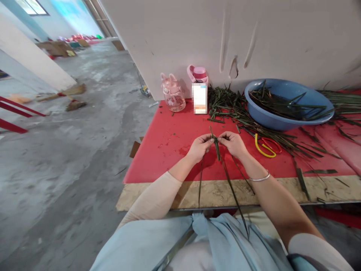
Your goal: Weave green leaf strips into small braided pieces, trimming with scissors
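Red-covered table [160,162], mottled board [143,194] along near edge; grey concrete floor [70,169]. Left hand [200,146] and right hand [232,144] pinch narrow leaf strips [217,149] between near and far edges; round basin [278,121], far edge.

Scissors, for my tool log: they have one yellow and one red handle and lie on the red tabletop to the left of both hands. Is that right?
The side is wrong: the head view shows the scissors lying to the right of both the left hand and the right hand, on the red tabletop. The rest stands.
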Demonstrator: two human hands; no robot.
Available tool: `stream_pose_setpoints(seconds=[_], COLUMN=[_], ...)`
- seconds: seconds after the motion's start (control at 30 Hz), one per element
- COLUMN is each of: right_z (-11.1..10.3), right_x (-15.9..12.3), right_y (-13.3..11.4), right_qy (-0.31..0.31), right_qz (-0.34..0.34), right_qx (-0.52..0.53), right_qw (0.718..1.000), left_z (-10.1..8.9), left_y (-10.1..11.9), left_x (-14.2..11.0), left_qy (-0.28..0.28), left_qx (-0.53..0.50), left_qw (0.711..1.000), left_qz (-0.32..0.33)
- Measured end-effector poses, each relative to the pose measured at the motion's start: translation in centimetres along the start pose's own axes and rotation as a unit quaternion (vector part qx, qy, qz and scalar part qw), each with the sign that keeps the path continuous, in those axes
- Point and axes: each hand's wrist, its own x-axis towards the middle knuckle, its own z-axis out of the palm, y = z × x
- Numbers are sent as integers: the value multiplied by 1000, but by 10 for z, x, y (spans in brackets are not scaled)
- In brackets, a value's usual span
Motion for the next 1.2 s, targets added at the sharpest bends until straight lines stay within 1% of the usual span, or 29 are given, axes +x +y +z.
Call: stream_pose_setpoints(seconds=[0.1,0.2,0.27,0.37,0.47,0.57,0.73,0.83,0.97,1.03,1.07,1.13,1.2], right_z=[-1,-3,-4,-3,-1,1,2,3,4,4,4,4,7], right_x=[2,3,3,3,2,2,1,1,2,2,2,2,2], right_y=[3,9,12,15,12,8,9,12,14,13,12,11,10], right_qy=[-34,-48,-48,-43,-39,-39,-48,-42,-30,-22,-16,2,26], right_qz=[39,71,71,51,46,57,81,90,85,77,75,71,64], right_qx=[62,91,96,101,128,161,210,196,176,172,168,155,143], right_qw=[997,992,992,993,990,984,973,976,980,982,983,985,987], left_z=[0,0,0,-1,-1,0,0,0,1,2,2,3,3], left_y=[-1,-2,-1,1,3,3,4,4,3,2,2,1,2], left_x=[1,1,0,-1,-2,-2,-2,-2,0,1,1,1,-1], left_qy=[-7,-10,-15,-21,-16,-12,-11,2,35,51,58,74,93], left_qx=[-20,-30,-56,-93,-97,-99,-79,-43,1,28,51,118,186], left_qw=[1000,999,998,994,994,994,996,998,999,998,997,988,969], left_qz=[-8,-11,-23,-45,-40,-37,-46,-44,-42,-25,-3,66,135])
